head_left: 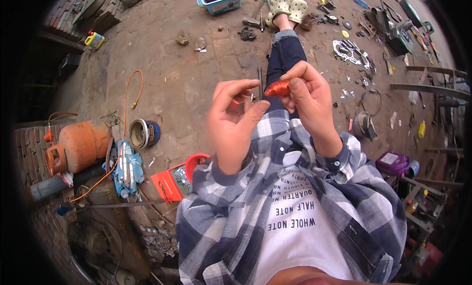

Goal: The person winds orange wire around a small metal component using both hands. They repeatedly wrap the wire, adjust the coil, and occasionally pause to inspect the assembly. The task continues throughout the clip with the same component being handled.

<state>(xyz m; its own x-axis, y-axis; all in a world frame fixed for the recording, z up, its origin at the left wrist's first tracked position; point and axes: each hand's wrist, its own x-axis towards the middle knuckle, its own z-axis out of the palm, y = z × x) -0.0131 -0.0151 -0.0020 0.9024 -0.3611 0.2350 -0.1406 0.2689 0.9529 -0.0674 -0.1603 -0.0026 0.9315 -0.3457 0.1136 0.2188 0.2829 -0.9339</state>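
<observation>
Between the thumb and fingers of my right hand [313, 98] is a small orange-red bundle of fine wire [276, 90], tapering to the left. My left hand [227, 125] is curled just left of it, thumb and fingertips apart. In its palm lies a small red object with a shiny metal tip [236, 104]; the fingers cover most of it, so its kind is unclear. The two hands are held apart above my lap, in front of my outstretched legs in dark jeans [285, 54].
Ahead stands a blue basin [221, 7] of reddish-brown pieces. A hammer [251, 22] lies near my feet. To the left are an orange gas cylinder [86, 146], a bucket [144, 133] and a red box [164, 185]. Metal parts, a gasket [350, 54] and a purple jug [392, 163] lie right.
</observation>
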